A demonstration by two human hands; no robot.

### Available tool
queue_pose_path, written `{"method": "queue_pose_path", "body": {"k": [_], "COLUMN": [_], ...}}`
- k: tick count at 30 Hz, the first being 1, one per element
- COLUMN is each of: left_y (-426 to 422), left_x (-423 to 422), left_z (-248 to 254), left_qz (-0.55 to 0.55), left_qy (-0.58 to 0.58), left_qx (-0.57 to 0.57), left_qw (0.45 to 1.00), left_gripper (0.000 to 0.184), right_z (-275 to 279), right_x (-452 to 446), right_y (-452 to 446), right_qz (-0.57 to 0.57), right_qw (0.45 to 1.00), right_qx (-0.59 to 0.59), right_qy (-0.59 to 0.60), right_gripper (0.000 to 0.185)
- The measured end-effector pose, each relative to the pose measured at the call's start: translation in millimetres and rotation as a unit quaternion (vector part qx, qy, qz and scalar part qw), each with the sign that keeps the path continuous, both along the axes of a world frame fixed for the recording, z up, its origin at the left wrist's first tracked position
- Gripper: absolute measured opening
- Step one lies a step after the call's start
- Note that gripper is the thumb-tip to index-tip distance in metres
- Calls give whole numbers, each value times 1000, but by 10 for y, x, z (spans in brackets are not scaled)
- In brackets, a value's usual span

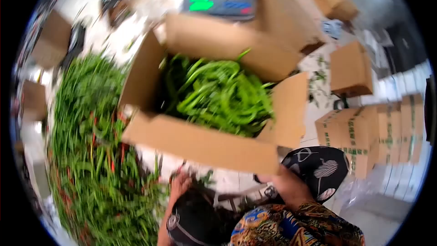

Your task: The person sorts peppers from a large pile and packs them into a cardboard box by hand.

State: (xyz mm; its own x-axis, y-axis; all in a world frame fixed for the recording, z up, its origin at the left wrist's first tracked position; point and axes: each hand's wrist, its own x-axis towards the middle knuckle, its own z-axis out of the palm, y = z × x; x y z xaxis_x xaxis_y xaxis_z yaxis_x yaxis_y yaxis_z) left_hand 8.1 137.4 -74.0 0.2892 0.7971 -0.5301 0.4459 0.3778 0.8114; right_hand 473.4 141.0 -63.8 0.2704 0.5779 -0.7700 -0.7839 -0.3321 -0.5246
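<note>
An opened cardboard box (205,141) holds a heap of long green peppers (227,93). Low in the view, my left hand (181,181) is by the floor between the box's near flap and a large pile of green and some red peppers (98,155). Its fingers look curled in, close to small green leafy bits; blur hides what they hold. My right hand (276,176) is at the right corner of the near flap, and its fingers are hidden, so whether it grips the cardboard cannot be told.
Behind the box stands a scale display (221,0) with green digits. Printed cartons (359,132) stand at the right, with another carton (349,68) beyond them. Scattered leaves (320,75) lie on the floor. My patterned knees (316,171) are close to the box.
</note>
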Motion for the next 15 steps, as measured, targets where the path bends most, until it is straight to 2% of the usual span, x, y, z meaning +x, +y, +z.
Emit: {"method": "queue_pose_path", "body": {"k": [1, 2, 3, 4, 7, 9, 10, 11, 12, 13, 15], "left_y": [-213, -194, -145, -108, -278, -288, -276, -210, -165, -99, 225], "left_x": [-43, -8, -53, -51, -263, -372, -447, -494, -580, -677, -822], "left_z": [-77, 189, 412, 670, 648, 706, 751, 847, 824, 798, 1095], "left_qz": [81, 119, 110, 158, 200, 240, 239, 224, 224, 221, 192], "left_qy": [-3, 38, 73, 104, 233, 261, 268, 317, 365, 412, 506], "left_qx": [-4, 28, 40, 1, 130, 188, 167, 220, 266, 311, 304], "left_qw": [997, 992, 990, 982, 943, 916, 918, 895, 864, 828, 784], "left_gripper": [32, 33, 33, 32, 23, 23, 24, 29, 37, 46, 69], "right_z": [-36, -46, -32, -36, -38, -49, -55, -59, 234, 28, 109], "right_x": [-22, -47, -60, -117, -361, -520, -610, -733, -1010, -1008, -1264], "right_y": [-3, 26, 88, 159, 261, 256, 238, 238, 317, 210, 150], "right_qz": [24, 47, 69, 94, 156, 208, 246, 289, 324, 372, 459], "right_qw": [1000, 999, 997, 995, 987, 978, 969, 956, 933, 917, 877], "right_qx": [4, 7, 14, 18, 30, 32, 6, -22, -122, -126, -119], "right_qy": [0, 2, -1, -1, -1, -13, -34, -49, -94, -65, -82], "right_gripper": [21, 21, 21, 21, 21, 21, 21, 21, 23, 25, 26]}}
